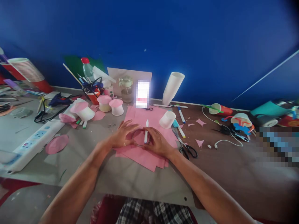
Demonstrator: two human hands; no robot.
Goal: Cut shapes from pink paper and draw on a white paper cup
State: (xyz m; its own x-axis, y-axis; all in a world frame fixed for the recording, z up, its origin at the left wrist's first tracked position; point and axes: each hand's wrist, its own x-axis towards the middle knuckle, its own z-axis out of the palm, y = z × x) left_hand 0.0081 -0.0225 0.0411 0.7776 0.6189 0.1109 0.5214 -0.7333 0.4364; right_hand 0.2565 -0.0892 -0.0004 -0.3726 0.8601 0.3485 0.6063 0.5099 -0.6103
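My left hand (pixel 122 134) curves its fingers and thumb round the left side of a thin, dark-edged ring (pixel 135 143) on a stack of pink paper (pixel 137 157). On the ring's right side, my right hand (pixel 159 141) has its fingers bent round a white marker (pixel 146 133). The marker points away from me and crosses the ring. Whether the ring is hollow or a clear disc, I cannot make out. Just beyond my right hand, a white paper cup (pixel 167 120) lies tilted on the paper. Black-handled scissors (pixel 188 150) rest to the right.
Pink-topped paper cups (pixel 116 107) stand back left, beside a glass jar (pixel 126 90). A white power strip (pixel 37 144) lies left. Stacked white cups (pixel 173 87) lean near the blue wall. Markers (pixel 181 115) and pink scraps (pixel 200 122) lie right, with a white cable (pixel 230 144) farther over.
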